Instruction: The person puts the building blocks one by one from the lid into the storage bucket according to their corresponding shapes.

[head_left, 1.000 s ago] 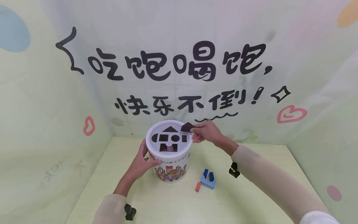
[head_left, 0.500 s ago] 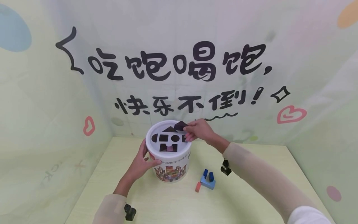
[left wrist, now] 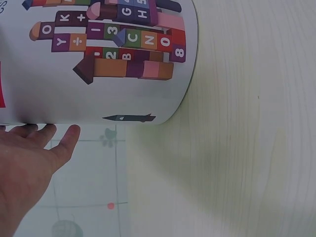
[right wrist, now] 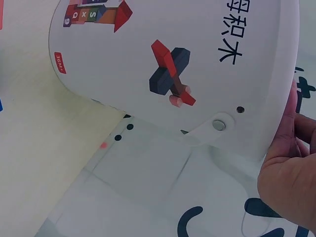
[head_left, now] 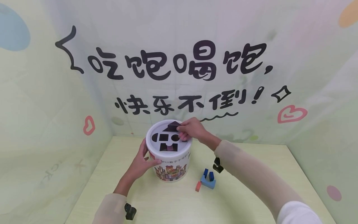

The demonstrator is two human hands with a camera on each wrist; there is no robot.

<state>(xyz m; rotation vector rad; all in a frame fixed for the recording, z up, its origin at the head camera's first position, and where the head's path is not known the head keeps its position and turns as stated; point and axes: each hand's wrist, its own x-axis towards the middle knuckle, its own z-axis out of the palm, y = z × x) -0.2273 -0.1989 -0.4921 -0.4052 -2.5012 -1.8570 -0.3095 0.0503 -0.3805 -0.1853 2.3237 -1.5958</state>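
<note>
In the head view a white bucket with a shape-cutout lid [head_left: 152, 147] stands on the table. My left hand [head_left: 139, 163] rests against its left side, thumb across the front; the left wrist view has the fingertips [left wrist: 71, 133] touching the wall. Between the thumb and fingers of my right hand [head_left: 193, 129] a dark triangular block [head_left: 173, 127] is pinched. It overlaps the triangular hole at the back of the lid. The right wrist view shows that hand [right wrist: 289, 173] beside the rim, its block hidden. A pink block [head_left: 169, 148] shows in the front hole.
Right of the bucket lie a light blue block [head_left: 208, 183], two dark blue blocks [head_left: 211, 176] and a small red block [head_left: 198, 186] on the pale wooden table [head_left: 167, 205]. A printed backdrop [head_left: 179, 84] rises behind.
My right hand has moved left with the triangular block, from the lid's right edge to over the triangular hole. The left hand and bucket have stayed in place.
</note>
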